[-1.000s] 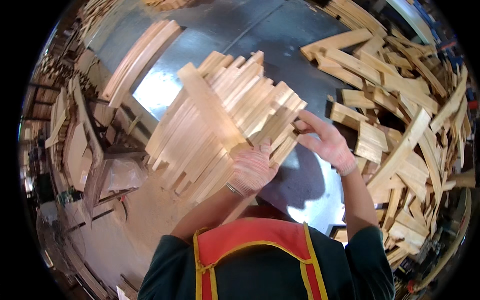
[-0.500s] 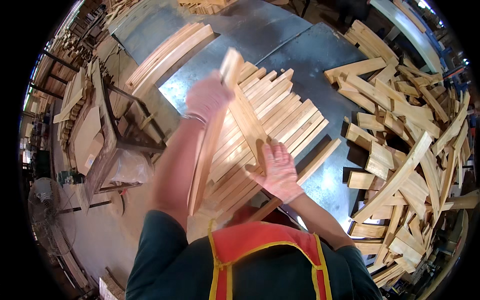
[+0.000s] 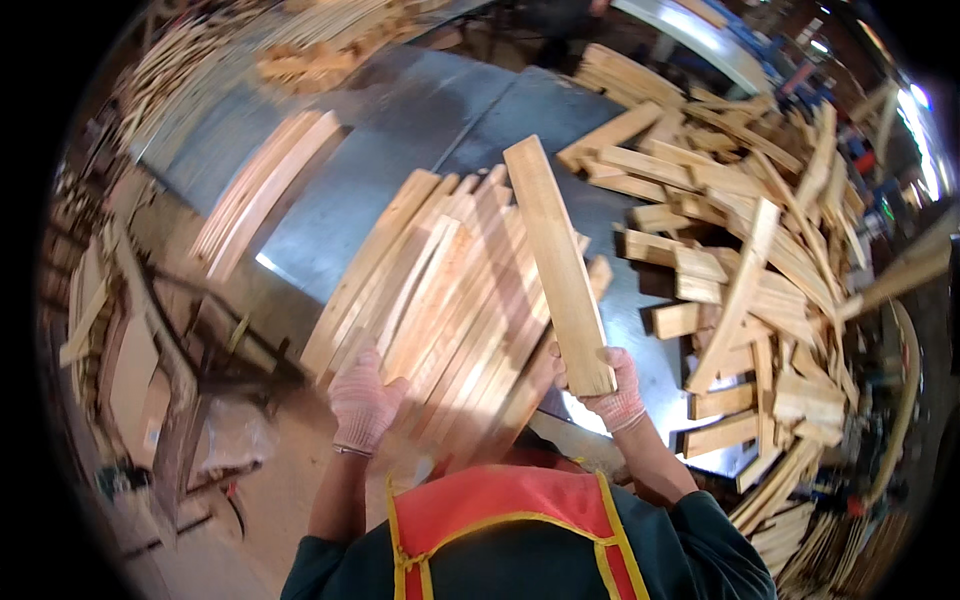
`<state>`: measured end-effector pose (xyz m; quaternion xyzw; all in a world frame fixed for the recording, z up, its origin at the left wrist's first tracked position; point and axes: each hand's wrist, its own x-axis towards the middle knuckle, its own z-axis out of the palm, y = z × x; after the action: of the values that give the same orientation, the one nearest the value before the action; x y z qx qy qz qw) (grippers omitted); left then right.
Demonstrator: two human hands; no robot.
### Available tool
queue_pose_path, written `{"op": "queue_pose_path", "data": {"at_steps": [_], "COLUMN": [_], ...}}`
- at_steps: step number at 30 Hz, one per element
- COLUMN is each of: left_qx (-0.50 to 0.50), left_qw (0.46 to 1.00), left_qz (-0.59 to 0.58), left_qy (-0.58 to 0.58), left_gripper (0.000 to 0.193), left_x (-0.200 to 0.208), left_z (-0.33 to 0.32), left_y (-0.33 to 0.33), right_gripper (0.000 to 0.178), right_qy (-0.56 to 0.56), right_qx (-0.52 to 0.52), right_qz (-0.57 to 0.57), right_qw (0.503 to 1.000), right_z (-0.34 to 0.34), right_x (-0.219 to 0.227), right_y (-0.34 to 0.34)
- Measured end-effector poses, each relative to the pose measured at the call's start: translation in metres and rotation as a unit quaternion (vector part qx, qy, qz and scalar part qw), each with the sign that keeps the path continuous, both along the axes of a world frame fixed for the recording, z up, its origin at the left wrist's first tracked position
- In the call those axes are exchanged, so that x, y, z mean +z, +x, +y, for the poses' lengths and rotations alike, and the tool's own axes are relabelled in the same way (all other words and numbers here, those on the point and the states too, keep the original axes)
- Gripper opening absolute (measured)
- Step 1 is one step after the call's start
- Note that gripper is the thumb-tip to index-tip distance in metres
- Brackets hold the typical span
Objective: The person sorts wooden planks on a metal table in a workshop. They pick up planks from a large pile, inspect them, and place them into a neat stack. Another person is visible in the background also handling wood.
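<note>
1. My right hand (image 3: 618,390) clasps a plank (image 3: 560,265) by its near end, over the slats (image 3: 430,320).
2. My left hand (image 3: 364,405) meets the slats' near ends; I cannot tell how closed.
3. The slats lie on a metal table (image 3: 410,100).

One wide fisheye view looks down from the person's head, close above the pinkish-white, knit-gloved fingers (image 3: 368,367), facing forward across the flat, blue-grey metal tabletop (image 3: 405,115) beyond them.
</note>
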<state>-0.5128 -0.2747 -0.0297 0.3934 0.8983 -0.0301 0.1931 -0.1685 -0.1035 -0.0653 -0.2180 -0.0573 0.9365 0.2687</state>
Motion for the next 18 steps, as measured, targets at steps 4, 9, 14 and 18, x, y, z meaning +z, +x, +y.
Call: {"op": "queue_pose_path", "data": {"at_steps": [4, 9, 14, 18], "left_qx": [-0.075, -0.203, -0.397, -0.487], "left_qw": [0.991, 0.973, 0.905, 0.873], "left_qz": [0.101, 0.112, 0.094, 0.010], "left_qy": [0.039, -0.010, 0.123, -0.002], "left_gripper": [0.078, 0.083, 0.092, 0.105], "left_x": [0.004, 0.013, -0.039, -0.021], "left_z": [0.040, 0.079, 0.070, 0.074], "left_y": [0.008, 0.046, 0.160, 0.259], "right_gripper": [0.085, 0.077, 0.080, 0.075], "right_qy": [-0.014, 0.142, 0.239, 0.199], "right_qx": [-0.082, -0.177, -0.332, -0.373], "right_qz": [0.102, -0.074, -0.383, -0.492], "right_qw": [0.991, 0.971, 0.828, 0.761], "right_z": [-0.042, -0.073, -0.116, -0.154], "right_x": [0.030, 0.046, 0.027, 0.027], "right_y": [0.023, 0.067, 0.138, 0.207]}}
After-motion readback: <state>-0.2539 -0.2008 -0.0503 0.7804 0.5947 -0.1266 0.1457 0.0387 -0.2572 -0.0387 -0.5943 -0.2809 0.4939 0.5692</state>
